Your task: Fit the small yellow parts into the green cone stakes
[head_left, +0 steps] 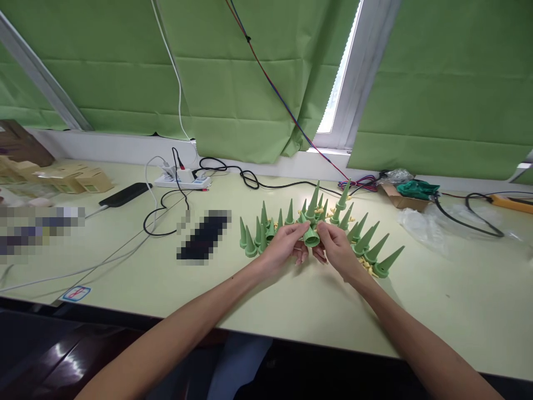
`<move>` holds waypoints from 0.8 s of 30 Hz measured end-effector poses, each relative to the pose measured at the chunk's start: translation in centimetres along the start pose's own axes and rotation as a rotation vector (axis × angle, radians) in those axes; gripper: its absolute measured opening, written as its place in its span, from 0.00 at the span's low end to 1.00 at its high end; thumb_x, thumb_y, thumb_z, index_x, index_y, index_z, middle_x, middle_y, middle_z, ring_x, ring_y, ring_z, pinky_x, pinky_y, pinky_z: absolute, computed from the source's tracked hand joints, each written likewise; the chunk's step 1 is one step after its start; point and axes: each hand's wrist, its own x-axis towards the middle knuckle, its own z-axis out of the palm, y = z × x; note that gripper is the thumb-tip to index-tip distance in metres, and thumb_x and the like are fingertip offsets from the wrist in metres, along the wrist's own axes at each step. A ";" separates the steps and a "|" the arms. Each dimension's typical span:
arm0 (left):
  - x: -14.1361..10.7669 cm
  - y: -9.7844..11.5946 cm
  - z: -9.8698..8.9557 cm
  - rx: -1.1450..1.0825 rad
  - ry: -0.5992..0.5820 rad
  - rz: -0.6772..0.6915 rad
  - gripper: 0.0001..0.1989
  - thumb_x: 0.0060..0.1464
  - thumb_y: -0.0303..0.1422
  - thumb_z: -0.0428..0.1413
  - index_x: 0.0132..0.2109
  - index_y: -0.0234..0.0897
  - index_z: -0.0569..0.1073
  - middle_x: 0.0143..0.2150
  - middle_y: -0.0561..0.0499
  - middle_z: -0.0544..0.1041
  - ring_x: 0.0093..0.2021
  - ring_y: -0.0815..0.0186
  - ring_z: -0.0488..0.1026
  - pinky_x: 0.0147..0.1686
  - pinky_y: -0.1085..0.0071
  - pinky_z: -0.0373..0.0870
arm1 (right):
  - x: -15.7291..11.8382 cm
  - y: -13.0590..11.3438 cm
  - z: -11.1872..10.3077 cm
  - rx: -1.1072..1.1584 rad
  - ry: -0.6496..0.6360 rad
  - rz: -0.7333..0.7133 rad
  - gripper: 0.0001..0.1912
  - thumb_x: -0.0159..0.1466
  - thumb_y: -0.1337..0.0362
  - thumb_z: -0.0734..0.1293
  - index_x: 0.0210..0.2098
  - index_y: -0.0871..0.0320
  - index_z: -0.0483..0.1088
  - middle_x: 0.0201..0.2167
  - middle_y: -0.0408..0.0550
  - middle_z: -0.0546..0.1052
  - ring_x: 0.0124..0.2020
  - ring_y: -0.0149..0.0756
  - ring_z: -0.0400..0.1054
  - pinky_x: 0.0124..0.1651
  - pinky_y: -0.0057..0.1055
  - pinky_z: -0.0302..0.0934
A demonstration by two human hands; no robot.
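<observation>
A green hollow part [311, 238] is held between both hands, its round opening turned down toward me. My left hand [287, 243] pinches it from the left with thumb and fingers. From the right, my right hand [335, 248] grips the same part, thumb near the top. Several green cones [263, 236] stand on the table to the left of and behind my hands. More green cones [377, 249] stand or lean to the right, with small yellow pieces [368, 266] among them. My palms hide some of what lies beneath.
A power strip [183, 180] with cables lies at the back, near a black flat case [125, 194]. Small boxes [94, 180] sit at left. At right are an open carton [402, 199] and clear plastic bags [425, 225].
</observation>
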 end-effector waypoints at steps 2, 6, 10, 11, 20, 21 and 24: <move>0.0 0.0 -0.1 0.008 -0.008 0.004 0.21 0.57 0.50 0.56 0.36 0.33 0.68 0.23 0.52 0.68 0.18 0.72 0.67 0.13 0.77 0.59 | 0.0 -0.1 0.0 -0.001 -0.006 -0.004 0.24 0.67 0.43 0.59 0.24 0.54 0.57 0.13 0.35 0.58 0.13 0.28 0.55 0.16 0.27 0.52; -0.1 0.0 -0.2 0.044 -0.019 0.028 0.21 0.57 0.51 0.56 0.36 0.34 0.67 0.21 0.55 0.65 0.18 0.72 0.66 0.14 0.77 0.59 | -0.1 -0.2 0.0 0.001 -0.013 -0.010 0.24 0.67 0.43 0.59 0.24 0.53 0.58 0.13 0.36 0.58 0.13 0.28 0.55 0.16 0.28 0.53; -0.3 0.1 -0.2 0.158 -0.002 0.088 0.21 0.57 0.50 0.56 0.32 0.36 0.64 0.19 0.58 0.63 0.17 0.72 0.66 0.15 0.76 0.58 | -0.1 -0.3 0.2 -0.019 0.011 0.005 0.26 0.66 0.41 0.59 0.23 0.54 0.59 0.13 0.37 0.59 0.13 0.29 0.55 0.16 0.28 0.52; -0.4 0.1 -0.2 0.194 0.006 0.108 0.21 0.58 0.50 0.56 0.31 0.37 0.63 0.18 0.58 0.62 0.17 0.72 0.66 0.15 0.76 0.58 | -0.1 -0.4 0.2 -0.023 0.019 0.010 0.26 0.66 0.41 0.60 0.22 0.54 0.58 0.12 0.36 0.59 0.13 0.29 0.55 0.16 0.28 0.52; -0.9 0.1 0.0 0.522 0.095 0.255 0.19 0.61 0.49 0.51 0.32 0.39 0.60 0.18 0.59 0.60 0.17 0.72 0.60 0.18 0.75 0.53 | 0.0 -0.3 0.2 -0.101 0.065 0.047 0.29 0.66 0.42 0.59 0.18 0.54 0.53 0.09 0.36 0.56 0.11 0.27 0.52 0.16 0.28 0.49; -0.9 0.1 0.0 0.559 0.108 0.266 0.19 0.61 0.49 0.51 0.32 0.39 0.60 0.18 0.59 0.59 0.17 0.72 0.59 0.18 0.74 0.52 | 0.0 -0.3 0.2 -0.120 0.073 0.053 0.30 0.66 0.42 0.59 0.17 0.54 0.53 0.08 0.36 0.56 0.11 0.27 0.53 0.16 0.28 0.49; -0.8 0.1 0.1 0.650 0.142 0.303 0.17 0.60 0.47 0.52 0.32 0.38 0.62 0.19 0.58 0.59 0.19 0.72 0.59 0.20 0.73 0.52 | 0.1 -0.3 0.2 -0.198 0.109 0.041 0.32 0.67 0.42 0.58 0.15 0.54 0.53 0.08 0.38 0.57 0.12 0.28 0.54 0.19 0.29 0.52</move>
